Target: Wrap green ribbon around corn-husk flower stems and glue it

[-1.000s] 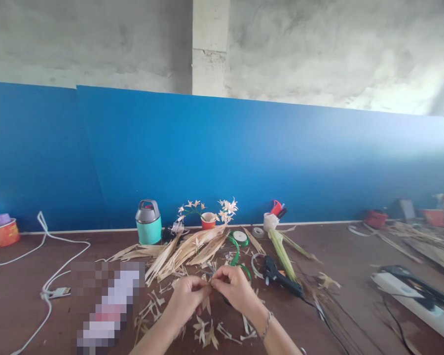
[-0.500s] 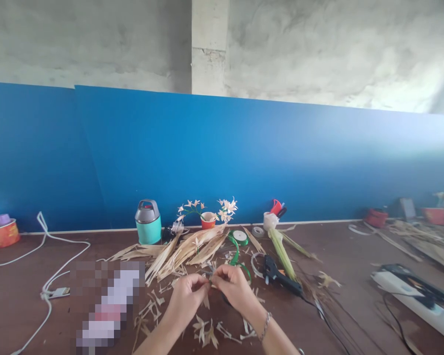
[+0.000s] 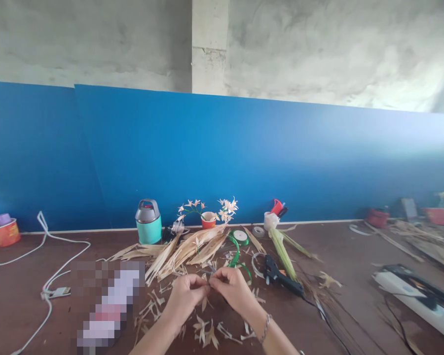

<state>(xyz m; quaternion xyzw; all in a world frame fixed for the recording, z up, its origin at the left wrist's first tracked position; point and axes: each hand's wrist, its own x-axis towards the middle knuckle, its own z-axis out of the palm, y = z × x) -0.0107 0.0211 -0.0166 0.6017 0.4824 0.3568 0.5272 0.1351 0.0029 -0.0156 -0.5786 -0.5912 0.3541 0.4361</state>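
Note:
My left hand (image 3: 187, 297) and my right hand (image 3: 230, 287) meet above the table, thumbs and fingers pinched together tip to tip. Whatever they pinch is small and mostly covered by the fingers; a pale husk-like tip (image 3: 204, 302) shows just beneath them, and I cannot tell whether it is held. Below the hands lie pale husk flowers (image 3: 206, 333) and cut scraps (image 3: 227, 331). Beyond them spreads a pile of dried corn husks (image 3: 192, 251). A green ribbon (image 3: 236, 254) trails from its spool (image 3: 240, 237) behind my right hand.
A black glue gun (image 3: 281, 277) with its cord lies to the right, near a green stalk (image 3: 283, 254). Behind stand a red cup (image 3: 208, 220) by husk flowers, a turquoise container (image 3: 149, 230) and a white pot of tools (image 3: 270, 221). White cables (image 3: 46, 276) lie left; a power strip (image 3: 418, 301) right.
Both hands stay almost in place, still pinched together. The right fingers have shifted very slightly to the left. Nothing else has visibly moved.

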